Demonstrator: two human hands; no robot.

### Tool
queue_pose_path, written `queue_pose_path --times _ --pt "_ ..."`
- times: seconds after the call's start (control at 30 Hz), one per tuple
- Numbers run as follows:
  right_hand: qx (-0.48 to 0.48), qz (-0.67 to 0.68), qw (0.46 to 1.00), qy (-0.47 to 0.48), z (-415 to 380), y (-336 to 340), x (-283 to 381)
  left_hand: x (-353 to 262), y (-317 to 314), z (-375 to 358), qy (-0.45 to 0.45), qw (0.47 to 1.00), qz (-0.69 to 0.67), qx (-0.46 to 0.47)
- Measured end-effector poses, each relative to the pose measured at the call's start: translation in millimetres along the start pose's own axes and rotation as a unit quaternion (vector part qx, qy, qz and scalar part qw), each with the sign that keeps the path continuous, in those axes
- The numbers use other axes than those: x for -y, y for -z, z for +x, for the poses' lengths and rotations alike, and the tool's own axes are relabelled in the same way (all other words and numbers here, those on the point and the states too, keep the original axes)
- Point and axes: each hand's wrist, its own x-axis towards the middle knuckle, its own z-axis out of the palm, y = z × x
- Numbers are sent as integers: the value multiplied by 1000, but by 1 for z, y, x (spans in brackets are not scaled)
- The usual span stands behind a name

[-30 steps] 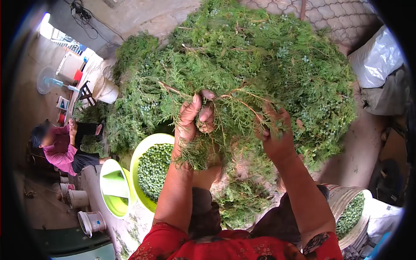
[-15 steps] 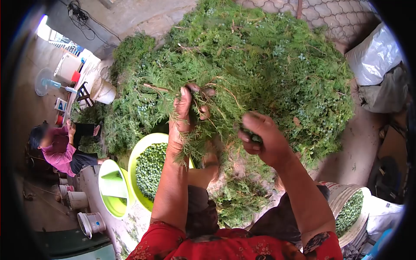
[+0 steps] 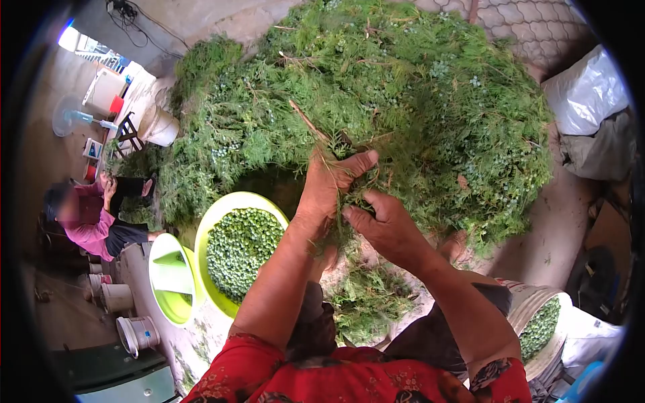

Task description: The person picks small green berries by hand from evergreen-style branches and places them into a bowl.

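Note:
My left hand [image 3: 327, 183] is closed around a leafy cypress branch [image 3: 308, 121], whose bare brown stem sticks out above the fist. Close beside it on the right, my right hand [image 3: 388, 227] has thumb and fingers pinched together at the lower foliage of that branch. What lies inside the pinch is hidden. A large heap of cut cypress branches [image 3: 470, 127] with pale blue-green berries spreads beyond both hands. Left of my left forearm stands a yellow-green tub [image 3: 201, 252] holding many round green berries [image 3: 242, 248].
A tilted yellow-green basin [image 3: 161, 285] leans beside the tub. At lower right stands a white bucket [image 3: 568, 316] of green berries. A person in a pink top [image 3: 87, 221] sits at left, near several white pails [image 3: 117, 299]. White sacks [image 3: 584, 91] lie at right.
My left hand has turned and shifted right and down with the branch, its stem now pointing up-left. My right hand has moved left and down, from apart to against the foliage.

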Motion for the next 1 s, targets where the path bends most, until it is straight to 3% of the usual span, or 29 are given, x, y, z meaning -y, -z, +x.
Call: queue_pose_path --times 0.03,0.1,0.13,0.17,0.2,0.23,0.3,0.37,0.4,0.43,0.5,0.57,0.63,0.7,0.77,0.9,1.0 --pt "5 23 1000 -7 0 -2 -5 1 0 0 2 1000 -1 -1" --pt "10 46 999 -16 -2 -3 -4 -6 -4 -1 8 991 -96 -98" --pt "47 212 967 -135 -4 -2 1 -10 -2 0 26 984 -79 -160" --pt "80 369 892 -249 -5 -1 8 -5 3 7 30 983 -80 -162" --pt "88 446 855 -251 -4 0 12 5 10 14 4 984 -41 -172" --pt "91 446 853 -257 -3 -1 11 13 16 18 -22 983 -3 -184" --pt "105 589 765 -239 0 -3 11 20 16 18 -36 980 -7 -194" --pt "98 575 778 -231 -2 -10 12 32 23 22 -163 946 172 -220" --pt "77 406 898 -150 -5 -16 17 33 28 26 -189 906 236 -296" --pt "56 217 973 -60 -11 -20 23 39 42 39 -59 938 -32 -341" --pt "98 232 964 -86 -22 -23 30 22 72 39 -12 948 -99 -301" --pt "55 484 854 -181 -27 -26 30 18 75 38 -12 955 -66 -289" --pt "27 515 837 -183 -21 -25 31 20 69 34 44 954 -96 -279" --pt "-29 575 797 -182 -14 -22 32 18 62 27 31 953 -112 -281" --pt "-19 556 811 -181 -15 -18 36 14 62 25 84 953 -122 -265" --pt "-9 558 813 -165 -14 -16 39 13 60 23 40 970 -96 -218" --pt "5 531 839 -115 -8 -5 22 -1 47 10 46 991 -48 -120"
